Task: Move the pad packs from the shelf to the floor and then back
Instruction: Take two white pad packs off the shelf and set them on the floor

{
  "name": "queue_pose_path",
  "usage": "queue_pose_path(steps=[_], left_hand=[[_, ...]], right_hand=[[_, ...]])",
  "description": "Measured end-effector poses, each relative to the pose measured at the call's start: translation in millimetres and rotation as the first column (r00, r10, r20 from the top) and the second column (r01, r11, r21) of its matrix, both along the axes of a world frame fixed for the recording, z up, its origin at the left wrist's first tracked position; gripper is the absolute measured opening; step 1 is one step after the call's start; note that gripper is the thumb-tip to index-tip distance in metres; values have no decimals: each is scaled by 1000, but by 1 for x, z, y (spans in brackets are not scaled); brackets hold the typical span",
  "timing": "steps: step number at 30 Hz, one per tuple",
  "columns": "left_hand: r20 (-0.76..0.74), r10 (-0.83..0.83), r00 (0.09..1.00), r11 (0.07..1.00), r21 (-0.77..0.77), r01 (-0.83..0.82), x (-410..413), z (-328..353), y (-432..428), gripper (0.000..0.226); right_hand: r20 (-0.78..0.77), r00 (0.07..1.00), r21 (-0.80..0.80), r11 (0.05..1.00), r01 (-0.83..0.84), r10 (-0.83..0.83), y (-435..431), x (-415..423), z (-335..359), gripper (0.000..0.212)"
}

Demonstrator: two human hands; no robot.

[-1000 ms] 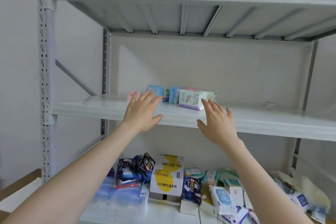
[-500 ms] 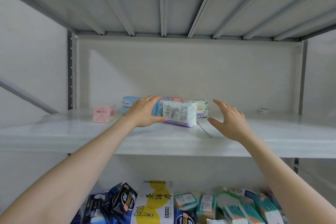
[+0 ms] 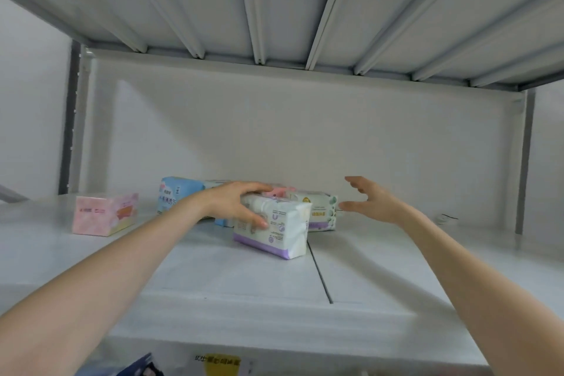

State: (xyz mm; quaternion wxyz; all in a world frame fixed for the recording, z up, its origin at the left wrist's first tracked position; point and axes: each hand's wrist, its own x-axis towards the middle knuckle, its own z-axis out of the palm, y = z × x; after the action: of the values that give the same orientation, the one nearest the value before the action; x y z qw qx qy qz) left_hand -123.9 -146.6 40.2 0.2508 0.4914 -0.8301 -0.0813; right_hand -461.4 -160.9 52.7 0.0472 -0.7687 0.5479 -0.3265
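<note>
On the shelf (image 3: 213, 278), the left hand (image 3: 235, 204) grasps the purple-edged pad pack (image 3: 274, 229); just right of it, the right hand (image 3: 370, 201) hovers released, seemingly touching nothing.

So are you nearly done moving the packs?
Hardly started, it seems. Done: nothing visibly; every pack I can see sits on the shelf. In hand: the left hand grips the white and purple pack; the right hand is open beside the green pack. Left: those, plus the pink pack and blue pack, go down, then back.
</note>
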Motion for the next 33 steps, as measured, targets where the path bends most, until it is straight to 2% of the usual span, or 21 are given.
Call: queue_pose_path(steps=[3, 9, 14, 17, 22, 27, 33], left_hand=[[-21, 18, 1000, 999, 47, -17, 4, 3, -7, 70], [-29, 71, 997, 997, -8, -72, 15, 6, -11, 69], [-93, 102, 990, 995, 5, -102, 29, 2, -12, 68], [-178, 83, 981, 995, 68, -71, 33, -1, -15, 72], [-224, 66, 972, 988, 152, -32, 34, -9, -20, 80], [-267, 61, 962, 981, 193, -9, 36, -12, -19, 77], [-351, 51, 935, 980, 196, 21, 34, -15, -6, 69]], right_hand=[[-2, 999, 68, 997, -33, 33, -36, 0, 5, 85], [-53, 995, 272, 960, -68, 86, -91, 14, 12, 92], [-47, 990, 357, 928, -106, 131, -112, 25, 16, 93], [-39, 992, 364, 926, -95, 117, -117, 23, 14, 87], [-49, 995, 365, 928, -69, 93, -109, 17, 18, 63], [30, 995, 427, 899, -99, 95, -88, 9, 13, 66], [220, 975, 355, 927, -120, 41, -56, 9, -4, 61]])
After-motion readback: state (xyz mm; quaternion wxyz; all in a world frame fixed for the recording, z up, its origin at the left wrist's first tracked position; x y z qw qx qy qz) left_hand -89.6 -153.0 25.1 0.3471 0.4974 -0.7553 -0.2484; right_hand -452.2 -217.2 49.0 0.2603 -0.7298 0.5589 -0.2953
